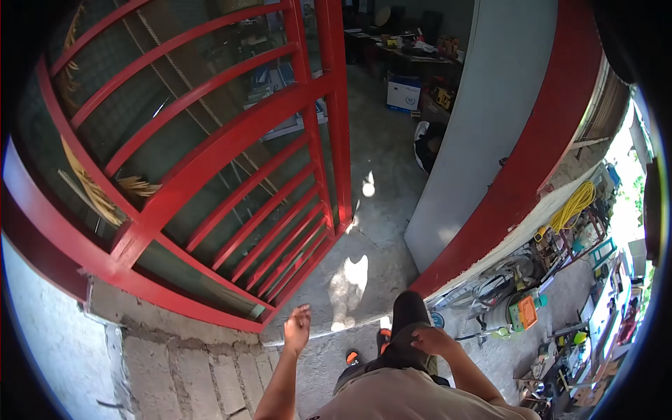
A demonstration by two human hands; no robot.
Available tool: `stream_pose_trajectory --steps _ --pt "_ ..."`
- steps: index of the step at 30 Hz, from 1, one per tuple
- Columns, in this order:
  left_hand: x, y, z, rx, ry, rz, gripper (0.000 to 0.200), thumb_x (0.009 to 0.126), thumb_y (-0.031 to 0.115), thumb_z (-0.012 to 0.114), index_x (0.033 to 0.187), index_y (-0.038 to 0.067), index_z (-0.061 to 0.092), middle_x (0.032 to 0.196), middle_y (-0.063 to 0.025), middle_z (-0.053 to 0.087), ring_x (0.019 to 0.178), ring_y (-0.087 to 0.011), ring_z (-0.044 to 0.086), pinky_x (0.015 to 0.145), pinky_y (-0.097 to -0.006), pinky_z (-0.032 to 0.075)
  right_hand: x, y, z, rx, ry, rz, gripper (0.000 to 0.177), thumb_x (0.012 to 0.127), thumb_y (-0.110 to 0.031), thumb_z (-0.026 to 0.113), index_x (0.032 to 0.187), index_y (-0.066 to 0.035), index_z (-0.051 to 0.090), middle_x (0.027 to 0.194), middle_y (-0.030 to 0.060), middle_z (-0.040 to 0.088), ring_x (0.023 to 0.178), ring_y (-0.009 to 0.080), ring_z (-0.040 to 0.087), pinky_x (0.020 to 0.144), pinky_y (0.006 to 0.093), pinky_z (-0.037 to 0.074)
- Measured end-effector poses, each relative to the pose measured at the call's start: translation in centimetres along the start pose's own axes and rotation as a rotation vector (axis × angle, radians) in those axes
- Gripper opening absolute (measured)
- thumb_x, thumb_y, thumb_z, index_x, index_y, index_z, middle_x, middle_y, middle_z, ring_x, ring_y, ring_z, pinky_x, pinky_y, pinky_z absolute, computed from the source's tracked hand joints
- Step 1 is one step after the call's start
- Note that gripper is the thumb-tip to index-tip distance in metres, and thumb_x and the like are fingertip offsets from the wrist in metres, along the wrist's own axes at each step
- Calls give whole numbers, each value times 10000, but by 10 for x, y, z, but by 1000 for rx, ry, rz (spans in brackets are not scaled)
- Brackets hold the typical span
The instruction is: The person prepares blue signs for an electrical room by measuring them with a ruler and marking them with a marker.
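Note:
My left hand (297, 329) hangs in the air near the lower corner of the red barred gate (327, 85), its fingers loosely bent and nothing seen in them. Over my dark trouser leg (408, 315) is my right hand (432, 341), empty, with the fingers a little apart. The gate stands swung to the left of the doorway. Ahead on the right is a grey door panel (483, 133) beside a red frame (539, 133). My feet, in dark and orange footwear (352, 358), are by the threshold.
Inside, a white and blue box (403, 94) stands below a cluttered table (413, 49). Coiled yellow hose (575, 204) hangs outside on the right, above piled tools and an orange item (523, 314). A concrete ledge (196, 371) lies at lower left.

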State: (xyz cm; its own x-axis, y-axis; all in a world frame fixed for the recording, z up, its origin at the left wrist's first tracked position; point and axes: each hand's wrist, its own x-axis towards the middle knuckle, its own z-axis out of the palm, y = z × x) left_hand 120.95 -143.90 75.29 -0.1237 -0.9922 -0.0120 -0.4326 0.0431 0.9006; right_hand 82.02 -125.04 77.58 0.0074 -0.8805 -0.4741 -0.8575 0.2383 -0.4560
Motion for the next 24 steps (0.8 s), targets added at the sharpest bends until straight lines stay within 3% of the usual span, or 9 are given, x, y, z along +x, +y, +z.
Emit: stream_pose_trajectory --steps 3,7,9,12,14,16,19,22,24 --pt "40 32 -8 -22 34 119 253 959 64 634 1206 13 657 1040 -191 732 903 -309 723 842 -402 546 21 -13 -30 69 16 114 459 931 -405 699 1257 -83 663 1170 183 724 1128 368 679 968 512 511" --pt "106 84 -12 42 76 346 261 939 43 640 1197 37 672 1081 -150 718 991 -306 694 937 -441 488 85 -3 -60 13 115 41 453 926 -392 703 1252 -80 664 1157 196 722 1109 386 681 962 520 511" --pt "154 135 -27 264 172 569 250 930 62 655 1178 60 683 1068 -129 693 1006 -352 631 923 -452 457 137 7 -84 -20 192 -96 442 920 -369 708 1235 -63 658 1112 199 722 1077 404 683 954 530 509" --pt "255 238 -63 440 365 1041 267 878 33 663 1142 63 685 1011 -113 678 934 -324 597 867 -457 426 223 -21 -159 -150 293 -161 380 919 -322 705 1173 -44 658 1090 181 711 1070 400 668 908 533 514" --pt "313 310 -86 554 453 1152 271 876 15 648 1142 58 676 1085 -107 685 939 -318 598 870 -447 421 277 -40 -188 -186 369 -207 357 920 -310 702 1154 -44 659 1089 175 708 1059 391 666 883 531 520" --pt "370 360 -98 712 481 1124 286 897 29 637 1181 49 663 1106 -102 681 945 -320 596 883 -436 419 331 -62 -216 -158 453 -287 344 919 -299 698 1163 -59 656 1089 162 705 1031 365 667 859 517 523" --pt "429 399 -109 888 436 904 288 908 45 642 1196 40 659 1096 -120 663 976 -349 593 908 -446 422 371 -106 -225 -114 176 -258 396 947 -348 673 1256 -109 612 1090 143 700 1020 341 678 877 556 507" --pt "441 399 -110 796 312 703 293 910 69 656 1202 45 656 1102 -137 645 1016 -372 578 931 -476 425 363 -131 -237 81 -3 -352 438 971 -396 665 1304 -115 621 1120 158 719 1048 356 689 927 491 514" --pt "439 396 -110 821 287 614 291 910 82 664 1200 59 659 1113 -140 642 1037 -373 572 945 -494 428 344 -136 -254 100 -120 -309 413 980 -397 645 1261 -95 627 1115 167 710 1058 366 685 875 518 537"
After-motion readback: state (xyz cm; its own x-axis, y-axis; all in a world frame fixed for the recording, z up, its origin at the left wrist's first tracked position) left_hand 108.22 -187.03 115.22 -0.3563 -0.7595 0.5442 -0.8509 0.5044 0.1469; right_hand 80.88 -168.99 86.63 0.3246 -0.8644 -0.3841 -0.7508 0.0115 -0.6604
